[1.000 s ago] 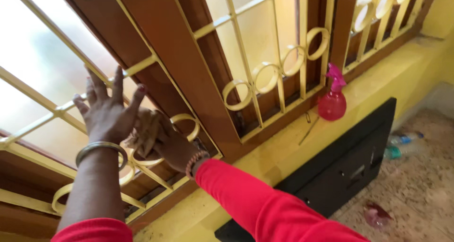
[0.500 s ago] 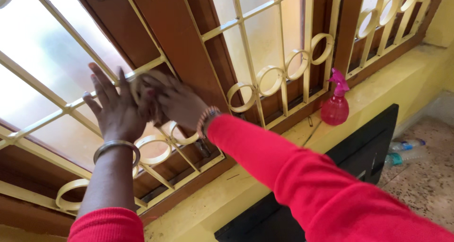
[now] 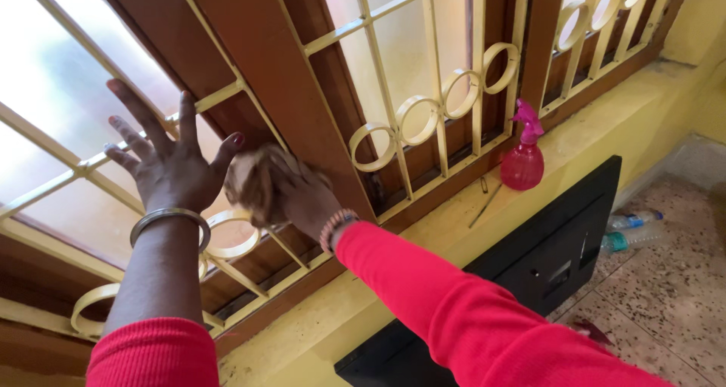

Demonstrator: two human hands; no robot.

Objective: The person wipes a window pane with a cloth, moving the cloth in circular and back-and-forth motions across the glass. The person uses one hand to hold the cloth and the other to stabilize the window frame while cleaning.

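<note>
Since the earlier frame, both hands have dropped slightly along the window grille, and the cloth has come down from the crossbar to the ring just below it.

Head view: left hand (image 3: 168,168) is spread wide, fingers splayed, palm flat against the cream grille (image 3: 378,92) and the frosted pane behind it. It holds nothing. A metal bangle (image 3: 169,219) sits on that wrist. Right hand (image 3: 302,198) is curled around a crumpled brown cloth (image 3: 249,179), pressing it to the grille beside the brown window frame (image 3: 272,62), just beside the left thumb. A bead bracelet (image 3: 335,224) circles the right wrist; both arms wear red sleeves (image 3: 469,319).

On the yellow sill (image 3: 605,122), well apart from the hands, stands a pink spray bottle (image 3: 522,160), upright, close to the frame. A thin stick-like item lies on the sill near it; its kind cannot be told. A black flat panel (image 3: 560,236) leans below the sill. Two plastic bottles (image 3: 628,232) lie on the speckled floor (image 3: 665,304).
</note>
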